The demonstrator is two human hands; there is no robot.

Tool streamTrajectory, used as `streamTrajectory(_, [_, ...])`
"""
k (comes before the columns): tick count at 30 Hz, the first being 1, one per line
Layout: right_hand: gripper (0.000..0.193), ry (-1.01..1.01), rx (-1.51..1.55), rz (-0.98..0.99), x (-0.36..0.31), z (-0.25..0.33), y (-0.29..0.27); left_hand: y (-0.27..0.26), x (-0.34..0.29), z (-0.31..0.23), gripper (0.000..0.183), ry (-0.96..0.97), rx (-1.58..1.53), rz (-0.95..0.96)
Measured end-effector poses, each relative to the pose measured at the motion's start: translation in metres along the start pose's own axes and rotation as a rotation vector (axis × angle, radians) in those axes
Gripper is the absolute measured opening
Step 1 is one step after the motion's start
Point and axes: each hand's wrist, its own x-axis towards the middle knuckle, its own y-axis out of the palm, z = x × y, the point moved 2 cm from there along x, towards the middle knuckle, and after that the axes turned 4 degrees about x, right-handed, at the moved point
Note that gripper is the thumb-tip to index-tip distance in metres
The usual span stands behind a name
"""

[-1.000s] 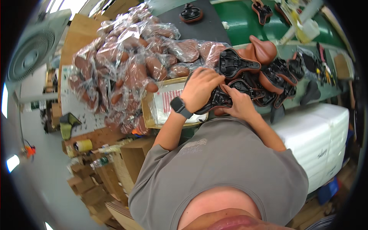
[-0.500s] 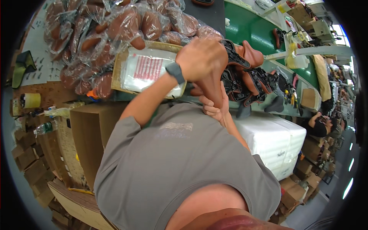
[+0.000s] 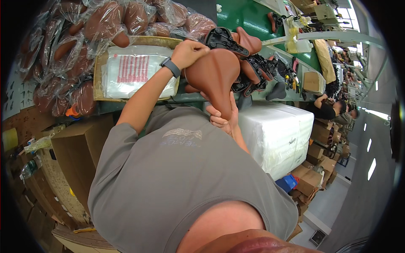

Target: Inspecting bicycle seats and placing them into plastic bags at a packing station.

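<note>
A brown bicycle saddle is held in front of my chest, its smooth top facing up and its narrow nose toward me. My right hand is wrapped round the nose from beneath, so part of its grip is hidden. At the wide rear edge, on the left side, is my left hand, with a dark watch on the wrist. Its fingers are pinched together; anything between them is too small to make out. Just beyond lie more saddles, including an upturned saddle showing its black underside.
Plastic-wrapped brown saddles are piled at the far left. A shallow carton holds clear plastic bags beside my left forearm. To my right stands a white wrapped block. An open cardboard box is at left; other people work far right.
My left hand has drawn off the saddle's top to its left rear edge, and its fingers have closed into a pinch. The right hand keeps hold of the nose. The view has shifted rightward.
</note>
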Motion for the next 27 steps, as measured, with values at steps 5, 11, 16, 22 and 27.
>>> streamTrajectory(5, [0.078,-0.051,-0.569,-0.385,0.016,-0.005,0.010,-0.028,-0.054,0.171,0.029,-0.341,0.276,-0.540])
streamTrajectory(11, [0.054,-0.944,-1.287,-0.661,0.012,0.013,0.024,0.020,-0.109,0.271,0.040,-0.409,0.692,-0.177])
streamTrajectory(16, [0.042,-0.442,-0.894,-0.674,0.020,0.006,0.008,0.039,-0.119,0.288,0.028,-0.362,0.611,-0.197])
streamTrajectory(22, [0.045,-0.384,-0.888,-0.672,0.026,-0.013,-0.008,0.036,-0.152,0.281,0.027,-0.349,0.740,-0.258])
streamTrajectory(27, [0.038,-0.335,-0.901,-0.660,0.047,-0.016,-0.021,0.024,-0.154,0.265,0.027,-0.396,0.683,-0.262])
